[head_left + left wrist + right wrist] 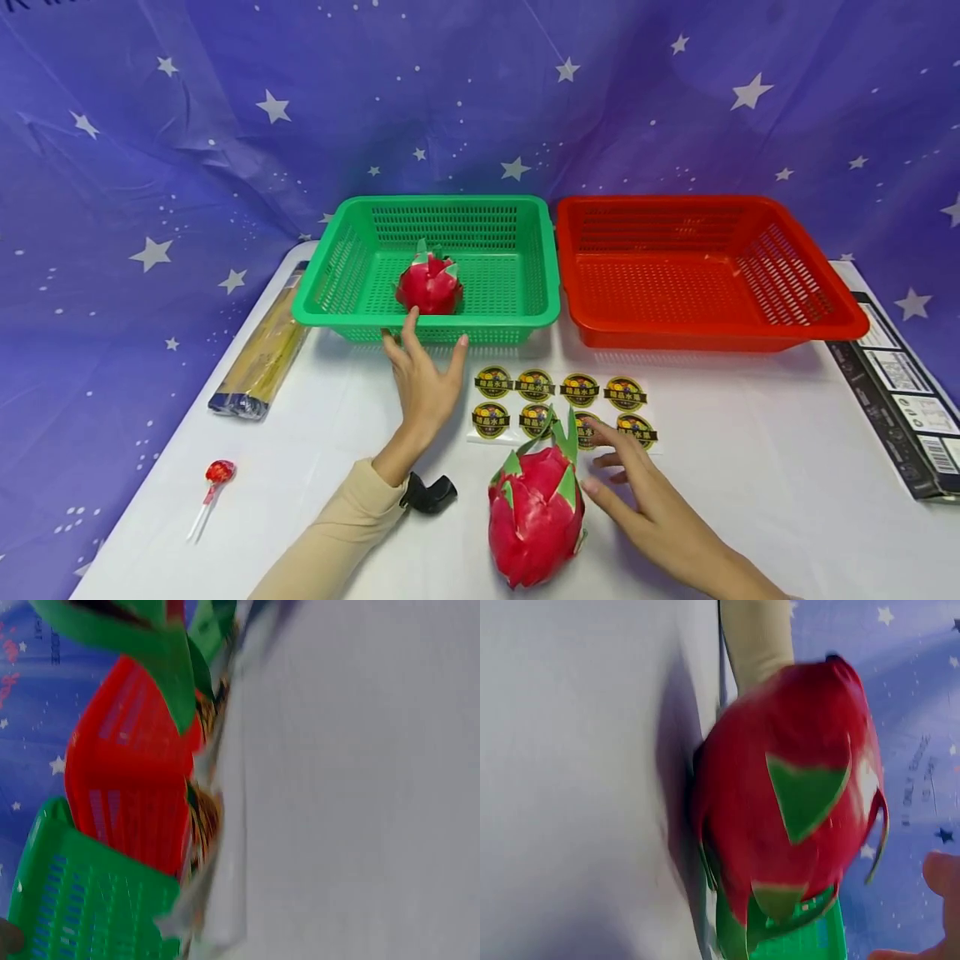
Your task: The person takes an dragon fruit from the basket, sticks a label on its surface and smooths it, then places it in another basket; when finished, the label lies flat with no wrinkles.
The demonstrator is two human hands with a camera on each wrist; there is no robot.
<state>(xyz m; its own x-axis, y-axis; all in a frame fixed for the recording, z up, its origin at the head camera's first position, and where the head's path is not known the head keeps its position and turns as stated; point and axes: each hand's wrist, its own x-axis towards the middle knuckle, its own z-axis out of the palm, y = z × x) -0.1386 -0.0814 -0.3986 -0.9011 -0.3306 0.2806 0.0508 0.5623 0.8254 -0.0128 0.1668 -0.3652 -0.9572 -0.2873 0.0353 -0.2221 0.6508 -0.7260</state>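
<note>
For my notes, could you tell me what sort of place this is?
Probably a staged tabletop set: a starry backdrop hangs behind a white table, which holds a green basket and a red basket.

Bright light surrounds the left hand [429,387]; beside the right hand [652,508], the dragon fruit [791,787] casts a soft shadow [676,742]; the left wrist view blurs.

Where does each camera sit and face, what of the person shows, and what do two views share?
Head: worn there, looking forward and down at green basket, red basket; left hand, right hand, left sleeve show.
Left wrist: worn there, looking across the tabletop towards both baskets; likely a fingertip, lower left.
Right wrist: worn there, looking at the nearer dragon fruit; fingertips, left sleeve show.
Wrist views share the green basket.
</note>
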